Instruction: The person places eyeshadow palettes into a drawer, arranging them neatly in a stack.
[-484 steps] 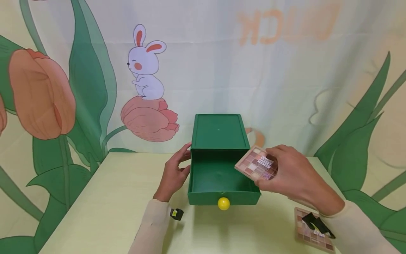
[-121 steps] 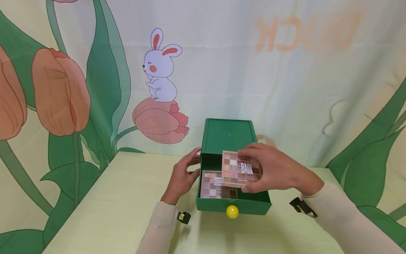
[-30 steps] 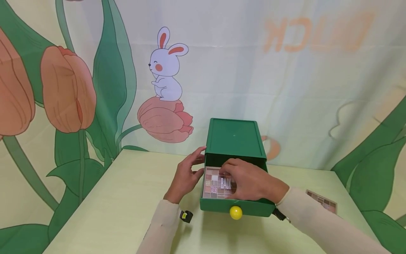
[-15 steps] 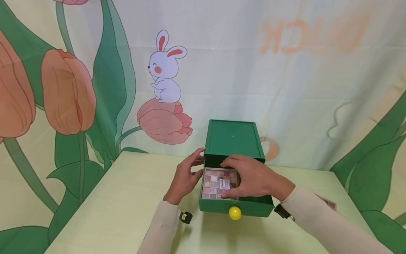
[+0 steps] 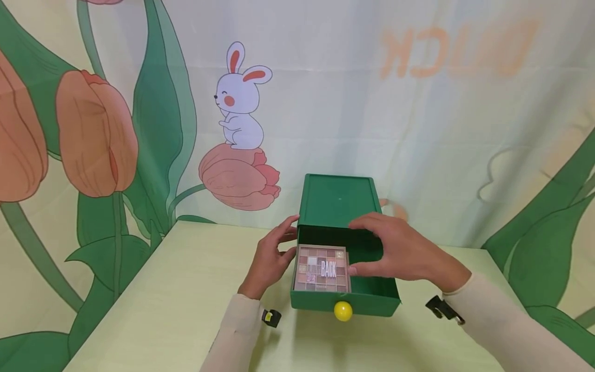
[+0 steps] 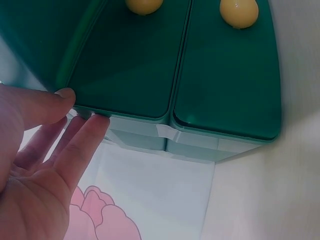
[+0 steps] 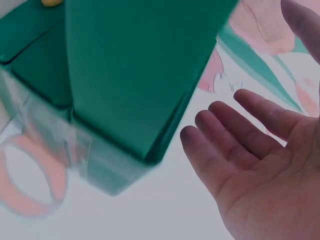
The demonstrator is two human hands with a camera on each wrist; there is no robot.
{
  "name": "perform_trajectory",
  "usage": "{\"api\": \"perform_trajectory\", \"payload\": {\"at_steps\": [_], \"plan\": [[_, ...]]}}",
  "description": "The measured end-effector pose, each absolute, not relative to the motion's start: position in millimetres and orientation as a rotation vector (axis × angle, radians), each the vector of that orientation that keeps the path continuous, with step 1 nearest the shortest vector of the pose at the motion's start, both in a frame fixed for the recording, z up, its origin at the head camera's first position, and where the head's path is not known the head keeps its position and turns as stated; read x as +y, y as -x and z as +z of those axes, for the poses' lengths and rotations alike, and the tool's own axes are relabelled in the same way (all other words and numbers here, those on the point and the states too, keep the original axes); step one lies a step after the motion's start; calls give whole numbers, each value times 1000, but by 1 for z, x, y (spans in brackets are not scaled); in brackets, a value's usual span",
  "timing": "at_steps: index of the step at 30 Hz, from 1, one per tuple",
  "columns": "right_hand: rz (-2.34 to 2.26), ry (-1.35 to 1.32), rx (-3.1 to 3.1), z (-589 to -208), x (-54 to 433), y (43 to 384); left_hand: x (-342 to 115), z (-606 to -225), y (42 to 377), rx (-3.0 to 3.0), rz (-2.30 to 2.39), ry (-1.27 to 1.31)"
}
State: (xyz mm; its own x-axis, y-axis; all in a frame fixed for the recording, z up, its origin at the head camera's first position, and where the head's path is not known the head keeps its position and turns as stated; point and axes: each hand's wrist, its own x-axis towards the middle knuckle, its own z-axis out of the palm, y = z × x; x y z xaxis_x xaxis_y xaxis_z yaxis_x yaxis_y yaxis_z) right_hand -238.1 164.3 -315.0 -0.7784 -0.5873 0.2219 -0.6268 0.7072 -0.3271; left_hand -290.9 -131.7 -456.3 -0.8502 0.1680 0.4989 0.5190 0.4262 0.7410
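A makeup palette [image 5: 321,268] lies lettered side up in the left of the pulled-out drawer [image 5: 316,300]. My right hand [image 5: 409,253], empty, thumb and fingers parted, hangs just beside it; a stray thumb could knock it askew. My left hand [image 5: 267,263], fingers extended, touches the cabinet [image 5: 339,199]; with so light a touch, weight on the jutting drawer could tip everything forward.

Green drawer [image 5: 372,305], yellow knob [image 5: 343,311], pink-brown checked palette [image 5: 321,269]

Green drawers [image 5: 338,200] on pale table [image 5: 186,279]
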Motion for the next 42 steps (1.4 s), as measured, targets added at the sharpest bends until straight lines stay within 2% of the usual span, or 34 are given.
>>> {"api": "perform_trajectory", "payload": {"at_steps": [8,17,42], "plan": [[662,-838,-2822,-305,207,230,-132,-458,291,-2349,-1409,563],[666,-760,-2794,-314,249,225,-131,-456,291,-2348,-1428,567],[725,-446,-2911,-400,356,248,-131,-458,291,-2346,-1412,562]]}}
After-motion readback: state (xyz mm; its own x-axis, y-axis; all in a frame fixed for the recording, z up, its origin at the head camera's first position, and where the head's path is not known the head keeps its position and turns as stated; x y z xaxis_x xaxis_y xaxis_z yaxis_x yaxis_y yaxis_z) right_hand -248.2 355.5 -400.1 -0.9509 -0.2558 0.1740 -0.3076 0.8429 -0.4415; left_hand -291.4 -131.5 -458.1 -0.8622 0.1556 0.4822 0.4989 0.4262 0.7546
